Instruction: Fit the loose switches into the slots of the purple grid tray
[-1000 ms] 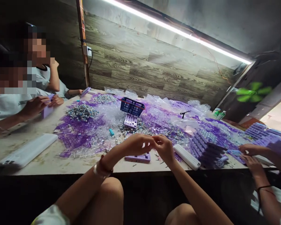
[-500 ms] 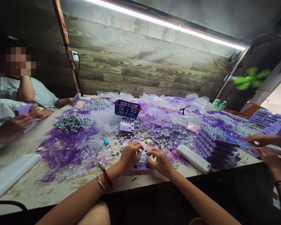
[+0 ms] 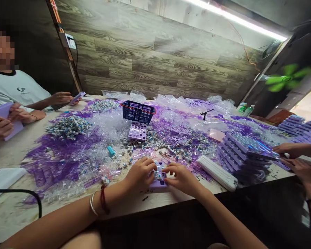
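A light purple panel (image 3: 158,184) lies flat at the table's front edge, with clear plastic pieces (image 3: 159,168) standing on it. On its left side my left hand (image 3: 142,173) is closed, the fingers curled in against the clear pieces; what the fingertips pinch is hidden. From the right, my right hand (image 3: 181,177) reaches the panel with thumb and forefinger apart, both tips touching near the clear pieces. Behind my hands rests a second purple panel (image 3: 137,131) with square openings, leaning by a dark blue basket (image 3: 137,112) with a red rim.
Loose small switches (image 3: 68,127) and purple plastic pieces (image 3: 45,169) cover much of the table. A white bar (image 3: 217,173) lies right of my hands, beside a stack of purple panels (image 3: 238,155). Co-workers' hands (image 3: 292,159) are at the right, others at the left.
My view has turned slightly, shifting the left side outward. My fingers have shifted a little on the panel. The far co-worker's raised hand has come down to a purple piece.
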The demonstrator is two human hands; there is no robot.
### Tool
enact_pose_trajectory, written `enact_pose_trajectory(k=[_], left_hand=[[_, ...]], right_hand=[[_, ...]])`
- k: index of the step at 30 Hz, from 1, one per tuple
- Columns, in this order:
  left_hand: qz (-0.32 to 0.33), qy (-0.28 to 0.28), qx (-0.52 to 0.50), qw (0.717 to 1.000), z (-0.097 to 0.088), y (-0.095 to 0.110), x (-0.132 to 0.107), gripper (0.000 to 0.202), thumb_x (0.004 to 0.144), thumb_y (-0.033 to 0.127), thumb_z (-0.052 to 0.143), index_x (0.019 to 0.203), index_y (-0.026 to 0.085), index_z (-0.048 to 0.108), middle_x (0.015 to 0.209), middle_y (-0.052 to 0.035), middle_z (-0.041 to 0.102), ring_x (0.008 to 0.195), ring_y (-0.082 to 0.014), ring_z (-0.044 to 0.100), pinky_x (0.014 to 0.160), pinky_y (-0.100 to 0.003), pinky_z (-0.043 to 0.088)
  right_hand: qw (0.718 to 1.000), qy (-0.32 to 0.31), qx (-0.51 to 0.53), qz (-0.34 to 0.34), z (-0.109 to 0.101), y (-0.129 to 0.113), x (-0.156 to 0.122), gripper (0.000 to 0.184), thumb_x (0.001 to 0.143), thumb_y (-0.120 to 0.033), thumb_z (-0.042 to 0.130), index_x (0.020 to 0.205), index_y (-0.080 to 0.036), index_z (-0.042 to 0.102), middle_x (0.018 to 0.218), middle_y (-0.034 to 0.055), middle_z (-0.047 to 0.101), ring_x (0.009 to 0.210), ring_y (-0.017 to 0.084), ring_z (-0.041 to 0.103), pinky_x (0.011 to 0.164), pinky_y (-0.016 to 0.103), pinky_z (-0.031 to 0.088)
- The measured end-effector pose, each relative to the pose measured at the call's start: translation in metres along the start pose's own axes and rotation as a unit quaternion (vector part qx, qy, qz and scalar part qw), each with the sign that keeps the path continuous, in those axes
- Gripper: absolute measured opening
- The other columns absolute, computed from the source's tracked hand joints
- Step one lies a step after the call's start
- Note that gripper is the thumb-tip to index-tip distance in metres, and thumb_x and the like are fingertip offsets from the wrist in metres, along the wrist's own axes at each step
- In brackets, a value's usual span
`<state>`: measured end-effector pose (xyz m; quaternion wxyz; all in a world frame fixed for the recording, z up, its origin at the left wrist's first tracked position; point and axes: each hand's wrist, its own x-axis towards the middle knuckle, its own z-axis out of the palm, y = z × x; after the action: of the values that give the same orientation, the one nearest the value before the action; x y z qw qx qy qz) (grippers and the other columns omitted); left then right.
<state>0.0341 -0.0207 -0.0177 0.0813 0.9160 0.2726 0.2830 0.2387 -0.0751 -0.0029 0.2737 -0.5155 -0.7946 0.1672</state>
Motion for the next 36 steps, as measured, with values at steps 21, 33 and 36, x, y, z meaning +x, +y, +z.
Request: enact_pose_trajectory(k=[21,33,36], left_hand=[[-0.182,-0.023,0.013,0.983,0.006,0.009,0.027,0.021,0.079,0.017,0.047,0.069,0.017,0.065,0.073,-0.0043,0.067,0.07,-0.0174,0.059,0.063,-0.026,0.037],[-0.092,-0.01,-0.085,0.992,0.005,0.005,0.017,0.013,0.074,0.01,0.049,0.07,0.016,0.06,0.074,-0.0021,0.062,0.075,-0.0159,0.055,0.07,-0.026,0.039],[-0.09,-0.018,-0.084,0.992,0.004,0.003,0.018,0.013,0.073,0.01,0.049,0.07,0.016,0.06,0.074,-0.0017,0.061,0.074,-0.0154,0.054,0.069,-0.026,0.039]], right_hand=[[0.992,0.074,0.061,-0.082,0.007,-0.005,0.004,0.015,0.073,-0.008,0.061,0.082,-0.019,0.066,0.081,0.003,0.065,0.07,0.014,0.06,0.063,0.025,0.049],[0.987,0.108,0.053,-0.104,0.02,-0.002,0.0,0.011,0.077,-0.009,0.06,0.077,-0.019,0.062,0.078,0.0024,0.066,0.072,0.015,0.061,0.067,0.027,0.048],[0.987,0.111,0.05,-0.107,0.021,-0.002,0.0,0.009,0.077,-0.011,0.06,0.077,-0.019,0.061,0.079,0.0032,0.066,0.073,0.016,0.061,0.067,0.027,0.049]])
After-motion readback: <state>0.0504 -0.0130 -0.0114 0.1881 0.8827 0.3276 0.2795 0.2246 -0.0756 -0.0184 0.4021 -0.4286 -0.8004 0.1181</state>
